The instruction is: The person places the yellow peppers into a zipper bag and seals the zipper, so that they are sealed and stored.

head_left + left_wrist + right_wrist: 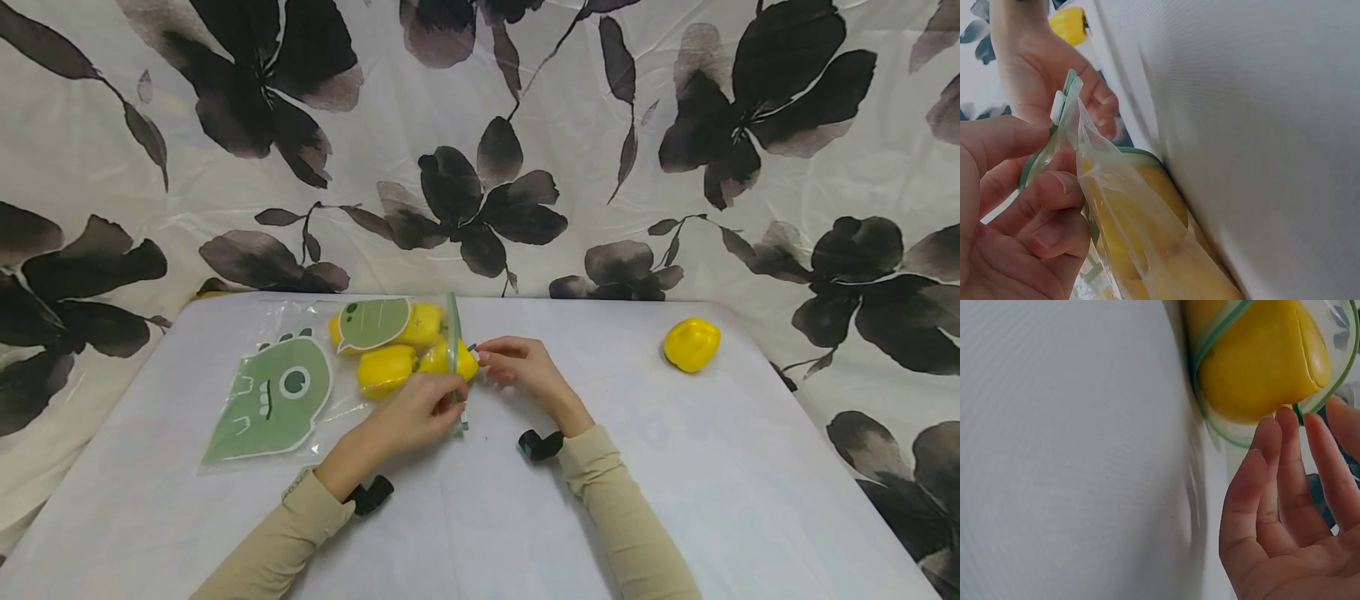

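Observation:
A clear zip bag [341,421] with a green dinosaur print lies on the left of the table, with several yellow bell peppers [386,369] inside. My left hand [408,417] pinches the bag's near edge at its green zip strip, close to a white slider [1057,107]. At the bag's open mouth sits a yellow bell pepper [1260,369], partly inside the green rim. My right hand [528,373] is at that pepper's outer end, its fingers [1291,478] extended and the fingertips at or very near the surface. Contact is hard to tell.
Another yellow bell pepper [692,344] rests alone at the far right of the white-covered table [675,475]. Behind the table hangs a white cloth [570,200] with dark flowers. Black wrist cameras [540,445] sit at both cuffs.

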A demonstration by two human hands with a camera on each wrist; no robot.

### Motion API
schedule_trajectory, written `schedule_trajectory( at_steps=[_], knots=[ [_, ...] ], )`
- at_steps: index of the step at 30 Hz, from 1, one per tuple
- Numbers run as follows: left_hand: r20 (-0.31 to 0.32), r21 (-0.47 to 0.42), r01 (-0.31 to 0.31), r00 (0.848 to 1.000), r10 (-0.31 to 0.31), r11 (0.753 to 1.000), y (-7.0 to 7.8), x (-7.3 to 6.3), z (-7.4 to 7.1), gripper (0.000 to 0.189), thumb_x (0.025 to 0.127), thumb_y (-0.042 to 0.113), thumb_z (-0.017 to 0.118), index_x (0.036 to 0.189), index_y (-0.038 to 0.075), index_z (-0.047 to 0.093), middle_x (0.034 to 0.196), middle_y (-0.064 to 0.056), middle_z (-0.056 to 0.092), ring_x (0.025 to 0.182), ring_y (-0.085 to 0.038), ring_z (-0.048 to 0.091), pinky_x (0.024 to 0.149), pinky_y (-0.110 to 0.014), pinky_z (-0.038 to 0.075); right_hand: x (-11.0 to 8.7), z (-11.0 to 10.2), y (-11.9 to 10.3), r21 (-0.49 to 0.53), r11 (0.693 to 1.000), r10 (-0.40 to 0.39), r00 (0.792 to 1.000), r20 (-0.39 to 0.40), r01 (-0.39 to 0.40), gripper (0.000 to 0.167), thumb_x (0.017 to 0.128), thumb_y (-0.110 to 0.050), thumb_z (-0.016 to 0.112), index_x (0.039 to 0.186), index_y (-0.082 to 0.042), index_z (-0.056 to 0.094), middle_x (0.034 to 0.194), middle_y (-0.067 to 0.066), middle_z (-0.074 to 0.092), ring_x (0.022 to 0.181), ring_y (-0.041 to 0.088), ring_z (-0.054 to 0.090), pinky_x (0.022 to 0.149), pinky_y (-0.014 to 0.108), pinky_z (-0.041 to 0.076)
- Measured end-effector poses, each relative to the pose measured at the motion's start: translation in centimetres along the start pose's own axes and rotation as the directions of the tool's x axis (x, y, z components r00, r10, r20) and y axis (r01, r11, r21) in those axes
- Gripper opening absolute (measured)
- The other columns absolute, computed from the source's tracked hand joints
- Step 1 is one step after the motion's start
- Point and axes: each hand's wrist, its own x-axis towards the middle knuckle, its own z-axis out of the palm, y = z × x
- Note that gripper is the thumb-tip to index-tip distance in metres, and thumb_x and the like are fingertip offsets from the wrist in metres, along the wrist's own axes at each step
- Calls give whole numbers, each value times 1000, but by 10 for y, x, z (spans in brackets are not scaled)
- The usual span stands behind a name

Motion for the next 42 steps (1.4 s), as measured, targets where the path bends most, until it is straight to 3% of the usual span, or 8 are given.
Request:
schedule_trajectory(
  at_steps=[11, 20, 24, 28, 36, 42],
  knots=[
    [9, 3, 11, 1000, -11, 1000, 1, 0, 0, 7, 87, 3, 69, 94, 5, 66, 69, 7, 50, 63, -8, 45, 56, -22, 42, 2, 2, 2, -25, 1000, -2, 1000, 18, 3, 39, 95, -5, 59, 134, -8, 60, 98, 14, 71, 81, 32, 65, 67, 30, 52],
    [-5, 8, -9, 1000, 9, 1000, 0, 1, 1, 8, 87, 2, 69, 95, 4, 67, 69, 7, 50, 62, -7, 44, 55, -22, 42, 1, 10, 1, -4, 1000, 3, 999, -37, -3, 18, 93, -4, 66, 105, 9, 70, 89, 8, 72, 74, 24, 66, 66, 30, 54],
    [-14, 10, -14, 1000, 14, 1000, 0, 1, 2, 9, 87, 2, 69, 94, 4, 67, 69, 7, 50, 62, -8, 45, 56, -22, 42, 3, 12, 1, 52, 998, 46, 997, -66, -43, 18, 92, 1, 63, 104, 14, 69, 85, 10, 72, 68, 16, 64, 65, 26, 55],
    [-34, 20, -28, 999, 29, 999, -2, 1, 3, 8, 86, 1, 69, 92, 5, 67, 69, 7, 50, 62, -8, 45, 56, -23, 42, 4, 17, 2, 152, 982, 117, 992, -34, -111, 23, 94, 2, 60, 109, 18, 64, 85, 10, 71, 70, 12, 65, 67, 24, 55],
    [-63, 14, -47, 997, 47, 999, -1, 1, 2, 10, 84, -1, 68, 89, 7, 66, 68, 7, 50, 62, -8, 45, 56, -23, 42, 7, 28, 5, 373, 904, 236, 971, -26, -210, 27, 95, 8, 54, 118, 23, 56, 81, 9, 68, 74, 13, 67, 69, 21, 56],
    [-41, 16, -41, 998, 41, 999, -1, 1, 3, 10, 85, -1, 69, 90, 8, 65, 68, 6, 50, 62, -8, 45, 55, -23, 41, 4, 38, 7, 339, 926, 182, 983, -8, -169, 27, 95, 9, 55, 117, 23, 57, 90, 9, 69, 79, 13, 68, 73, 25, 56]
  ],
)
